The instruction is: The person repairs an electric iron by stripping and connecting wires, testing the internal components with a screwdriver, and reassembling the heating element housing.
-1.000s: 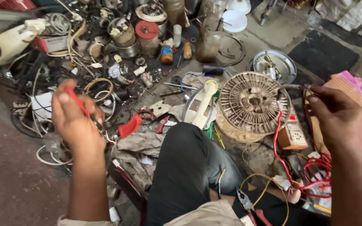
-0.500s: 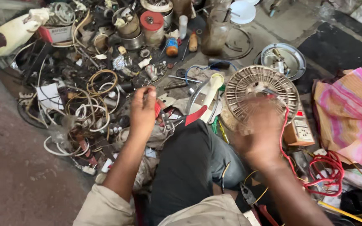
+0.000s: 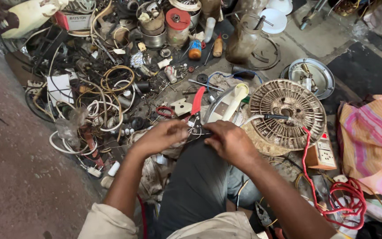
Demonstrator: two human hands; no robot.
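Wires (image 3: 198, 131), thin and pale, sit pinched between both hands over the person's dark-trousered knee (image 3: 200, 177), at the near middle of the cluttered floor. The work in hand looks like joining or twisting the wire ends together; that is a judgement, since the ends themselves are too small to make out. The left hand (image 3: 162, 137) has its fingers curled nearly closed, thumb and forefinger nipping the strands, with red-handled pliers (image 3: 196, 104) lying on the floor just beyond its fingertips. I cannot tell whether the hand touches them. The right hand (image 3: 230, 140) is likewise closed down tight on the same strands, knuckles up, meeting the left hand almost fingertip to fingertip.

Finishing the join would seem to call for a firm pinch on one side while the other turns, with the strands kept taut across the knee.

Just right of the hands lies a round, ribbed fan motor housing (image 3: 288, 113), with a red wire (image 3: 308, 159) running from it down toward a red coil (image 3: 345, 203) at the near right edge of the floor. A small orange socket box (image 3: 323, 152) sits beside the housing. A pink striped cloth (image 3: 370, 141) fills the right edge. Left of the hands, loops of white cable (image 3: 105, 110) lie among scrap, and a red-lidded tin (image 3: 177, 24) stands toward the far edge.
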